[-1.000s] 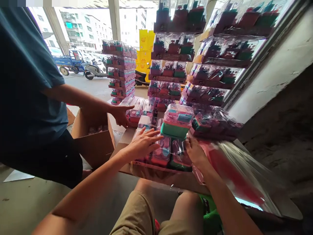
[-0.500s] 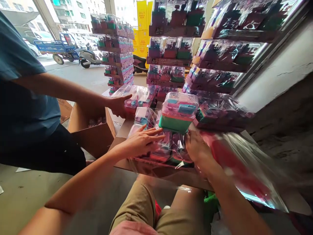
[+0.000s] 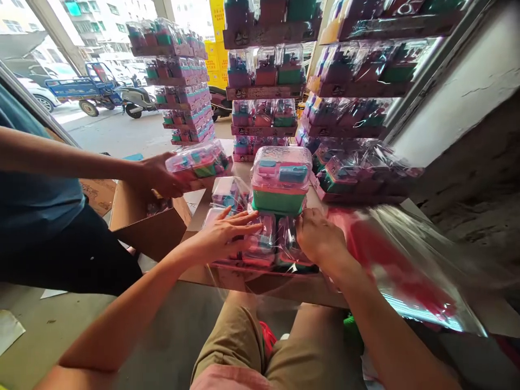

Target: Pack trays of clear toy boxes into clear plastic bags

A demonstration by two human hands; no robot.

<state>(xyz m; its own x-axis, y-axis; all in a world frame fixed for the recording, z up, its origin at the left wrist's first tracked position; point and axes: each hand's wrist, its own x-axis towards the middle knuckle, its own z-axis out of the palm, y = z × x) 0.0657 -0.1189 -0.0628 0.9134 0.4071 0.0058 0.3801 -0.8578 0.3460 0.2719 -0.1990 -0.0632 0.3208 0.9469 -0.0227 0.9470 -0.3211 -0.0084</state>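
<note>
A box with a green base and a clear lid [image 3: 281,181], pink and blue pieces under the lid, stands on a tray of similar boxes [image 3: 262,246] under clear plastic film. My left hand [image 3: 227,233] lies with fingers spread over the film-covered boxes, left of the green box. At the green box's lower right corner my right hand [image 3: 320,235] has its fingers curled in on the plastic film [image 3: 410,254]; its fingertips are partly hidden. That film stretches away to the right over a red sheet.
At left, a co-worker's hand [image 3: 162,173] holds a wrapped pack of boxes [image 3: 199,160] above an open carton [image 3: 150,230]. Tall stacks of wrapped trays [image 3: 264,116] rise behind the table. Another wrapped tray [image 3: 361,173] sits at the right, near the wall [image 3: 459,119].
The co-worker has lifted the wrapped pack and drawn it left. My right hand's fingers are more curled; my left hand stays spread on the boxes. The view has shifted slightly.
</note>
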